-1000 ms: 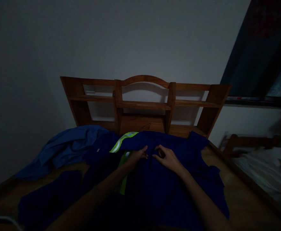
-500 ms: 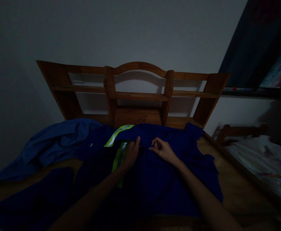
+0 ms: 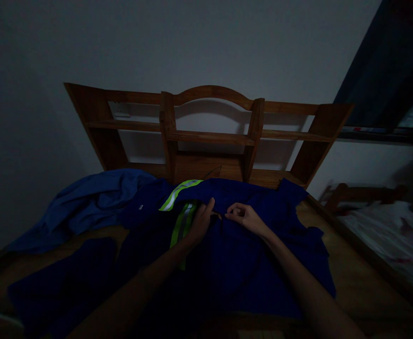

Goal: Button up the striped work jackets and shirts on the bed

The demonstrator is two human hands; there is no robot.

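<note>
A dark blue work garment (image 3: pixel 248 278) with yellow-green and silver reflective strips (image 3: pixel 182 190) lies spread over the wooden surface. My left hand (image 3: pixel 203 217) is closed on its cloth near the middle, thumb pointing up, with part of the fingers under the fabric. Just to the right, my right hand (image 3: pixel 244 218) hovers close to the cloth, thumb and forefinger pinched together. Whatever sits in that pinch, if anything, is too small and dark to make out. A small gap separates the two hands.
Behind the garment stands a wooden shelf unit (image 3: pixel 211 138) against the wall. A lighter blue cloth (image 3: pixel 96 197) is bunched at the left. The wooden tabletop (image 3: pixel 354 263) shows at the right, and beyond its edge lies pale plastic-like sheeting (image 3: pixel 386 230).
The view has shifted slightly, moving everything a little to the right in the picture. My right hand's fingertips have drawn closer together; my left hand keeps its hold on the cloth.
</note>
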